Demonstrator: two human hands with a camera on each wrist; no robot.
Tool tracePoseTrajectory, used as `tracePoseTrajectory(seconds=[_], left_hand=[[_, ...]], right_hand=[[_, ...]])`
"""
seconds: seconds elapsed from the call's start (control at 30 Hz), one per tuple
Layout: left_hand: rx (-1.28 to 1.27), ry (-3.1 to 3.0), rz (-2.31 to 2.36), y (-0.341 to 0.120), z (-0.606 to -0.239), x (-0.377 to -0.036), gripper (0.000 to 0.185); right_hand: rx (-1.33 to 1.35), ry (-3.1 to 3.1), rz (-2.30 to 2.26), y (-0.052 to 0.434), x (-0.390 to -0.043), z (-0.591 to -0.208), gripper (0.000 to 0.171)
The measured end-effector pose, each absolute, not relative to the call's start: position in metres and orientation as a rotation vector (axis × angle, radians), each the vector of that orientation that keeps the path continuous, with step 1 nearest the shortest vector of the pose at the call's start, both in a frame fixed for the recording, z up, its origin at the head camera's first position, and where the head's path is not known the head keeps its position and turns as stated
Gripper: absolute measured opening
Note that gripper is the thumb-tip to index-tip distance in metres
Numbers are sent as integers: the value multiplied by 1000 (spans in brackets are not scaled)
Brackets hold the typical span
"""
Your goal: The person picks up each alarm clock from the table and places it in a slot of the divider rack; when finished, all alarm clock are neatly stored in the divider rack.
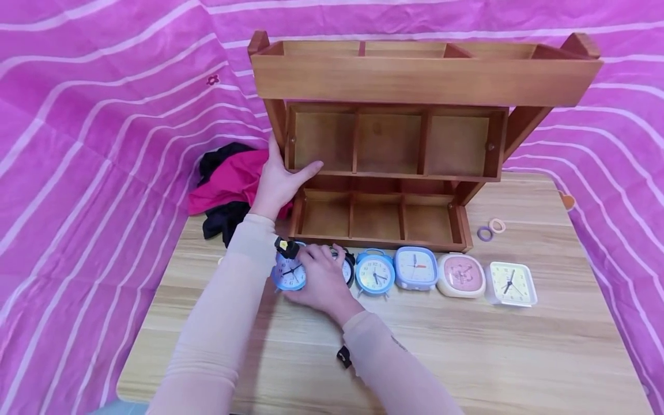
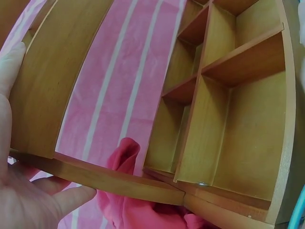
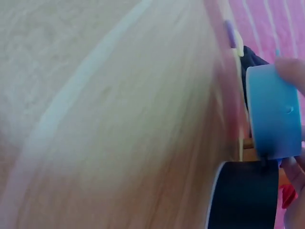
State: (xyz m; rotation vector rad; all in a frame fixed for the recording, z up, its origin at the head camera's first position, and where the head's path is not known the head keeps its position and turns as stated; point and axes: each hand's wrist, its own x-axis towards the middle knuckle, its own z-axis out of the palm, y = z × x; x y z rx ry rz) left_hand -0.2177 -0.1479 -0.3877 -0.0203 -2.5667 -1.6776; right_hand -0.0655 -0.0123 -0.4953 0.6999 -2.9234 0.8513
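Six clocks: stood in a row along the tabletop (image 1: 467, 351), just in front of the wooden shelf (image 1: 394, 144).
Backdrop: pink striped cloth (image 1: 104, 115) hung behind and at both sides.
Shelf: three tiers of open compartments, tilted back.
Left hand (image 1: 277, 181): fingers straight against the shelf's left side post, thumb on the middle tier's edge.
Right hand (image 1: 324, 282): fingers curled round the round blue clock (image 1: 289, 275) at the row's left end, beside a black clock (image 1: 347, 268).
Hair rings (image 1: 490, 229): two, right of the shelf.
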Motion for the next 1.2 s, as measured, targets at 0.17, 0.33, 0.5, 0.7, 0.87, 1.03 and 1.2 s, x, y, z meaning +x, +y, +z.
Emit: tracePoseTrajectory(seconds=[0.17,0.33,0.5,0.7,0.87,1.03,1.2], left_hand=[[-25,-2572,-1678,-146,-387,-218,110],[-9,-2581,-1670,-148,-387,-218,111],[-3,-2584,-1671,-147,-392,-219,111],[-9,-2590,-1671,-143,-394,-218,110],[-18,-2584,-1675,-144,-391,-219,111],[-16,-2578,-1675,-147,-387,-219,110],[-40,-2564,-1684,-148,-386,-218,109]], right_hand=[[680,-2839,1192,2,-69,-488,87],[623,-2799,1358,15,-79,-478,93],[513,-2774,1377,28,-95,-470,93],[433,-2804,1339,41,-123,-463,93],[403,-2841,1352,46,-149,-461,92],[379,-2916,1336,45,-164,-463,93],[355,-2953,1313,43,-170,-466,93]])
